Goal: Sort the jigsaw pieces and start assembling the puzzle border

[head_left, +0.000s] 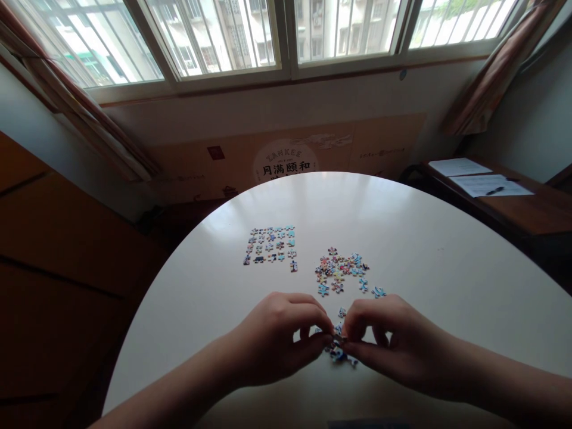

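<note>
Both of my hands meet low over the near part of a white round table (429, 250). My left hand (279, 336) and my right hand (393, 342) each pinch with thumb and fingertips at a small cluster of joined puzzle pieces (339, 348) between them. One loose piece (342, 311) lies just beyond my fingers. Farther out sits a heap of loose colourful pieces (340, 271). To its left lies a partly built block of pieces in neat rows (271, 244).
A wooden side table (531, 208) at the right carries white papers (480, 177) and a pen (495, 190). A cardboard panel with printed lettering (286, 161) leans under the window. Curtains hang at both sides. Dark wooden furniture stands at the left.
</note>
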`<state>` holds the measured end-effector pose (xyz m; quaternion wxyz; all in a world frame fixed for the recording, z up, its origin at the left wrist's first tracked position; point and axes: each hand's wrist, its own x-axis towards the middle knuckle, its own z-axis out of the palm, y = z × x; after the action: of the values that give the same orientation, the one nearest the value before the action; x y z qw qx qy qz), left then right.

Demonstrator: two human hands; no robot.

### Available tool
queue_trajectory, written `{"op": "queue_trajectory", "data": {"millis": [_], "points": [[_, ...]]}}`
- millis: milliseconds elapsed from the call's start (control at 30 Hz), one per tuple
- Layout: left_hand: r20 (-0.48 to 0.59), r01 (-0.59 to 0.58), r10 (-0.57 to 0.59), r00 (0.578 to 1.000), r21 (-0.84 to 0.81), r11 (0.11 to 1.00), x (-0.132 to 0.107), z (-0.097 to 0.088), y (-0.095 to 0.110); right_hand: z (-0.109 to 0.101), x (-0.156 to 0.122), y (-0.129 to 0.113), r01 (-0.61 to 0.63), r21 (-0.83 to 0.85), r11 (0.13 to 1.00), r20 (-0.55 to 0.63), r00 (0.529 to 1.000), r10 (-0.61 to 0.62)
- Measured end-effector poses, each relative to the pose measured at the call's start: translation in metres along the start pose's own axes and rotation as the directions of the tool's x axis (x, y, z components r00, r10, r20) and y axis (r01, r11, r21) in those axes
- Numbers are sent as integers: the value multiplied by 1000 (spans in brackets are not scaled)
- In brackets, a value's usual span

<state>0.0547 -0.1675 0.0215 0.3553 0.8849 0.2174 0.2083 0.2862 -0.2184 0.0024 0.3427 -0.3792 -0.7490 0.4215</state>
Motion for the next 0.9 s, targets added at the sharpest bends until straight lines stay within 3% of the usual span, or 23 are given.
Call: {"op": "queue_trajectory", "data": {"millis": [167,267,433,633,767,900], "points": [[-194,117,-106,975,48,992,-1,-16,-12,-6,1,4,106,-65,992,-141,983,-114],[-355,282,-228,907,106,954,0,-31,-29,-12,2,8,136,-109,985,-209,965,-157],[-425,504,-396,814,177,845,0,-48,-47,-15,2,14,195,-134,972,-296,928,-227],[-377,546,-417,827,360,757,-1,-54,-47,-16,0,16,233,-161,959,-284,920,-271],[-285,607,-540,792,458,649,-3,-56,-50,-18,3,14,268,-184,945,-242,920,-308],[-232,568,-544,806,562,601,-6,-57,-50,-20,6,10,320,-219,922,-200,910,-363]]}}
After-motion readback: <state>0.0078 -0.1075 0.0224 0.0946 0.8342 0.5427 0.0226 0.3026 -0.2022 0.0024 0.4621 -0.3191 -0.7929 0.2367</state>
